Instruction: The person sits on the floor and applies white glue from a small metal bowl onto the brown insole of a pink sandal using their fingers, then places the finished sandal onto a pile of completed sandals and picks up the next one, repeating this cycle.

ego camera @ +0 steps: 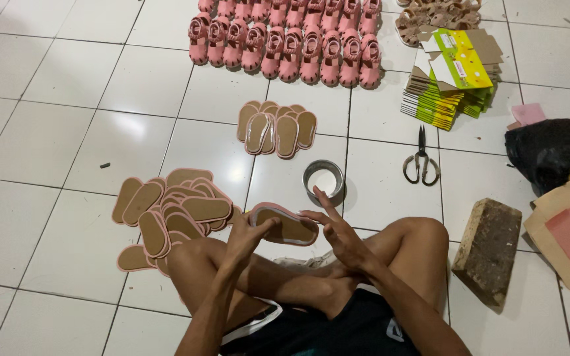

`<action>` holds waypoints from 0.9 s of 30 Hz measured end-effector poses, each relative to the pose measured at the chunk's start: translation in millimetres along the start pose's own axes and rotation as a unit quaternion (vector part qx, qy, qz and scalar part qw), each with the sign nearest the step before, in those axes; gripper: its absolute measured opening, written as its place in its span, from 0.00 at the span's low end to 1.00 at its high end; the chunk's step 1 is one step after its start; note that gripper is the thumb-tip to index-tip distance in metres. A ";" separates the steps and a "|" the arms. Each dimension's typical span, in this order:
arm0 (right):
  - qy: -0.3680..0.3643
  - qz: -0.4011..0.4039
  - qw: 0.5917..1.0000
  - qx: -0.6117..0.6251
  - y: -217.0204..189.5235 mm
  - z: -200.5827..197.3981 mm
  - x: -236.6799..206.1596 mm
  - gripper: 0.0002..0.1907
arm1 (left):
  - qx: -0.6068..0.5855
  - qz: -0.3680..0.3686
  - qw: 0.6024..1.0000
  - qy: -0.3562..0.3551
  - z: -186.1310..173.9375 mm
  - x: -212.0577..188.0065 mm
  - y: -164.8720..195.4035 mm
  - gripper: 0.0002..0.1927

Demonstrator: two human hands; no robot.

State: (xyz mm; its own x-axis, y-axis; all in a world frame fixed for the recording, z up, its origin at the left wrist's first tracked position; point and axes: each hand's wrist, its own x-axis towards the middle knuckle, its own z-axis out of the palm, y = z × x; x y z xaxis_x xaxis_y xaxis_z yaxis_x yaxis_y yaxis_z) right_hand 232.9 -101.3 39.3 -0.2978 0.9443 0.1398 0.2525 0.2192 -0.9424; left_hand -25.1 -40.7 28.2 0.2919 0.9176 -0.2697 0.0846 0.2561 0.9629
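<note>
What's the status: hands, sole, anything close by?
Left hand holds sole. Right hand fingers on its edge, nothing gripped. Round tin just beyond, sole pile at left.

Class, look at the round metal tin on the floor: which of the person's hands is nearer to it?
Right. The right hand reaches up with fingertips just below the tin; the left hand holds the sole further down-left.
</note>
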 end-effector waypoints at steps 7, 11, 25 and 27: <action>0.012 0.046 0.997 0.055 5.3 2.8 -8.4 0.52 | -0.074 0.017 0.997 0.006 3.0 -1.9 -5.1 0.12; 0.068 0.069 0.992 0.076 15.4 11.4 -18.8 0.49 | -0.159 -0.004 0.986 0.058 11.4 -2.3 -15.6 0.13; 0.217 0.081 0.971 0.061 11.8 51.0 -14.7 0.42 | -0.265 0.036 0.961 0.075 76.5 -13.3 -52.0 0.19; 0.241 0.053 0.969 -0.034 11.8 38.9 -13.9 0.42 | -0.189 0.016 0.979 0.070 72.0 -17.5 -37.5 0.20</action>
State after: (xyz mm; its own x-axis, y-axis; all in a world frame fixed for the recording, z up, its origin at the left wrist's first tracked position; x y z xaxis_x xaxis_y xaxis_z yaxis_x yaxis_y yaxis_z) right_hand 204.2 -121.4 14.4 0.1928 0.9638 0.1841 0.3236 0.1147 -0.9392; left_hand 35.3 -88.2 -3.4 0.1525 0.9530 -0.2617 -0.2898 0.2963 0.9100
